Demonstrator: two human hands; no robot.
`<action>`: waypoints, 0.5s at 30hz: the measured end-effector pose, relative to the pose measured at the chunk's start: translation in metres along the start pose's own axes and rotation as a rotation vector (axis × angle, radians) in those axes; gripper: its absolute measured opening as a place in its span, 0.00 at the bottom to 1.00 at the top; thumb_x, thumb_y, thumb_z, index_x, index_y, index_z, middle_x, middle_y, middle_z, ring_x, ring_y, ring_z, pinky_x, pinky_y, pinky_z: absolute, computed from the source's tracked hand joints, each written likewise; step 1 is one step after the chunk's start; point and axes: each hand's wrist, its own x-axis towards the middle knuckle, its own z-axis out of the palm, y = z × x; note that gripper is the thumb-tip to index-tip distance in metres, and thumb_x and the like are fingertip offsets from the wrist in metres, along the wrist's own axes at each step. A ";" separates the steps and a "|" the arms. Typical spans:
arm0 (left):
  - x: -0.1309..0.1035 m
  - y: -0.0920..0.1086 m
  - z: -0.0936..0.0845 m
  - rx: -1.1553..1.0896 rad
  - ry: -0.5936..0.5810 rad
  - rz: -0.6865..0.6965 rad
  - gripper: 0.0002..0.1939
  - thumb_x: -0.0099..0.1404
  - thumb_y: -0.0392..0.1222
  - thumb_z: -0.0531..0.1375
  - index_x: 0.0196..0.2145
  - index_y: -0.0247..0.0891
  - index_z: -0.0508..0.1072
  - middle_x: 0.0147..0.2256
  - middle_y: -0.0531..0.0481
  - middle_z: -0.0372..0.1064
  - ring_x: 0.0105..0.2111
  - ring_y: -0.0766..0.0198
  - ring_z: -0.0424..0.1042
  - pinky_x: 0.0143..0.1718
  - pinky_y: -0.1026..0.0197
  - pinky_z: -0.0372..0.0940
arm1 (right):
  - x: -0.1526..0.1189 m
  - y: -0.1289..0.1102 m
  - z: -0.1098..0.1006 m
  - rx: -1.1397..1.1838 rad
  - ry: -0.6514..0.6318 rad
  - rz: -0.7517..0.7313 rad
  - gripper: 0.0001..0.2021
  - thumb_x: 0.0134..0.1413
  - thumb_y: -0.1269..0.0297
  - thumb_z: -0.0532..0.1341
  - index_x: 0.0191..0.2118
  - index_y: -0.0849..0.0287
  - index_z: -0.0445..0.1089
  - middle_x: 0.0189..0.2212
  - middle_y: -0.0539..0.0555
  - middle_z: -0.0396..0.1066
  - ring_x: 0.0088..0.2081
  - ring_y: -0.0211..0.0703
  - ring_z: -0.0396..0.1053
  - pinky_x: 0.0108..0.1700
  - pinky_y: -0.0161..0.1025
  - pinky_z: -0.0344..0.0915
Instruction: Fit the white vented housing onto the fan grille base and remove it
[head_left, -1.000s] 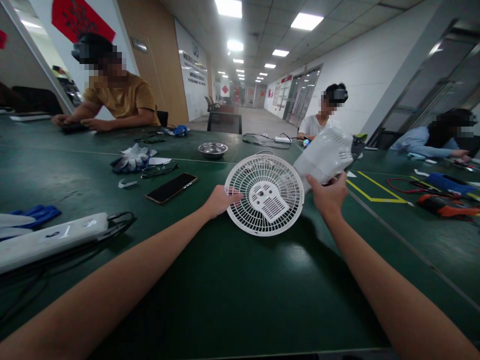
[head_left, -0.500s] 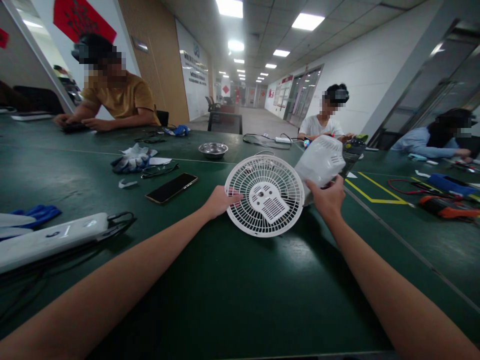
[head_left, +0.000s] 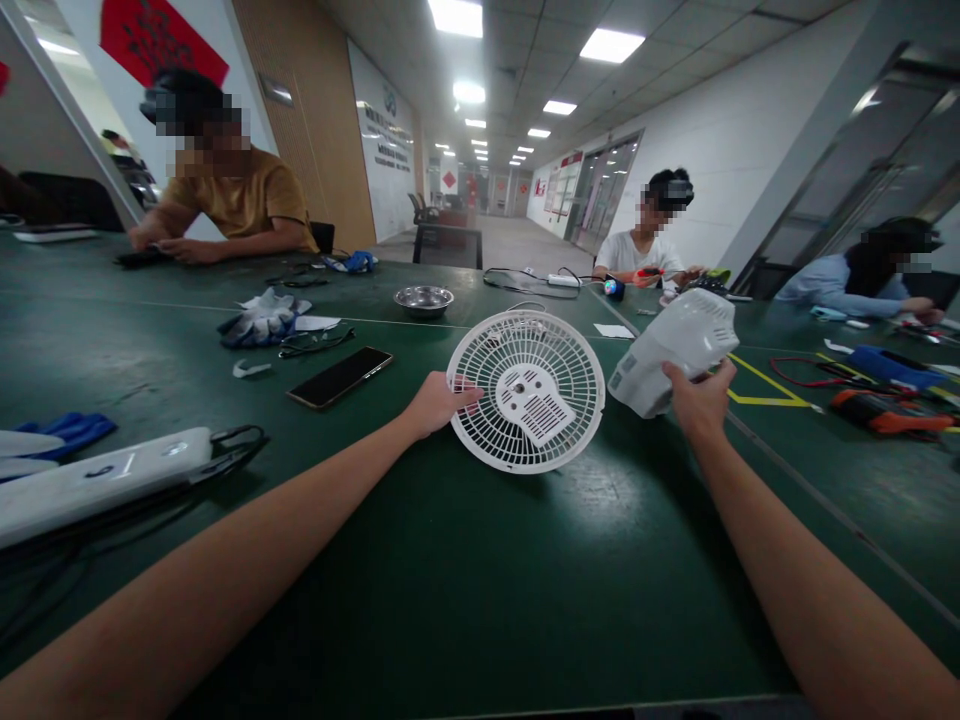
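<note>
Ceiling lights [head_left: 456, 18] run back over a long office, and a dark green tabletop [head_left: 465, 610] fills the foreground. Across it sit a person in a yellow shirt [head_left: 247, 205], one in white [head_left: 634, 252] and one in light blue [head_left: 829, 282].

Near the middle, the left hand [head_left: 431, 408] holds a round white grille [head_left: 551, 405] up at a slant, pinching its rim with the thumb in front; the other fingers are partly hidden behind the bars. The right hand [head_left: 699, 398] grips a white plastic housing [head_left: 675, 338], tilted, beside the grille. Its thumb presses the near side and its fingers curl underneath, partly out of sight. Whether either part touches the tabletop is hard to tell.

As for how far things have got, grille and housing are separate pieces with a narrow gap between them, and the grille's slotted centre plate is in place. Neither hand shows a tool; whether anything inside the housing is fitted cannot be seen.

To the left lie a phone [head_left: 341, 377], gloves [head_left: 266, 318] and a power strip [head_left: 112, 478]; a metal bowl [head_left: 424, 302] stands beyond.
</note>
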 end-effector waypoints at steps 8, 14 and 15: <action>0.001 -0.002 0.001 -0.002 0.012 0.005 0.08 0.64 0.42 0.67 0.38 0.34 0.78 0.34 0.47 0.80 0.34 0.58 0.80 0.42 0.52 0.74 | 0.005 0.000 0.000 0.176 0.093 -0.160 0.34 0.49 0.48 0.67 0.57 0.61 0.60 0.53 0.65 0.70 0.50 0.52 0.71 0.53 0.47 0.66; 0.004 -0.006 0.001 0.016 0.021 0.016 0.07 0.64 0.42 0.67 0.36 0.35 0.78 0.32 0.47 0.79 0.32 0.58 0.79 0.40 0.53 0.74 | 0.004 -0.008 -0.003 0.239 0.042 -0.186 0.32 0.54 0.53 0.65 0.60 0.56 0.55 0.60 0.63 0.64 0.52 0.50 0.69 0.52 0.47 0.66; 0.004 -0.006 0.001 0.019 0.019 0.018 0.07 0.64 0.42 0.68 0.36 0.35 0.78 0.32 0.47 0.79 0.32 0.58 0.79 0.40 0.53 0.74 | 0.003 -0.010 -0.004 0.223 0.058 -0.196 0.32 0.53 0.53 0.65 0.61 0.55 0.55 0.60 0.63 0.64 0.52 0.51 0.69 0.52 0.47 0.66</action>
